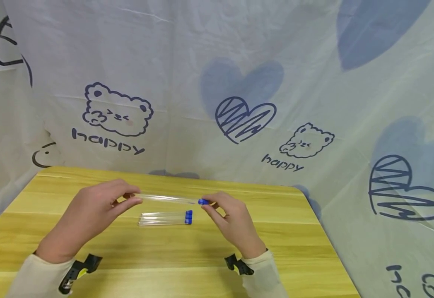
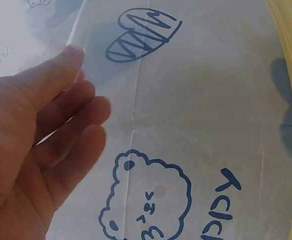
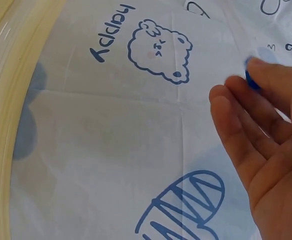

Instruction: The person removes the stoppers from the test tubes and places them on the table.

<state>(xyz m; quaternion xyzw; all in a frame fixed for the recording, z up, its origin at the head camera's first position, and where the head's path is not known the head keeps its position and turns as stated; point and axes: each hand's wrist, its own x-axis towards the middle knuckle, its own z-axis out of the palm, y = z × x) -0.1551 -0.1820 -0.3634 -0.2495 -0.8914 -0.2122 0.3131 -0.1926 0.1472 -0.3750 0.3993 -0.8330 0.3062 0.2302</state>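
Observation:
My left hand pinches the closed end of a clear test tube between thumb and fingertips. The tube lies nearly level above the table, its other end pointing right. My right hand pinches a blue cap right at the tube's mouth. In the right wrist view the same blue cap shows between thumb and forefinger, the other fingers loosely bent. Just in front of the held tube, several capped test tubes lie side by side on the table, their blue caps to the right.
The wooden table carries the row of tubes near its middle. Behind and beside it hangs a pale cloth with bear and heart drawings, reaching the table's back edge. Both wrists wear black straps.

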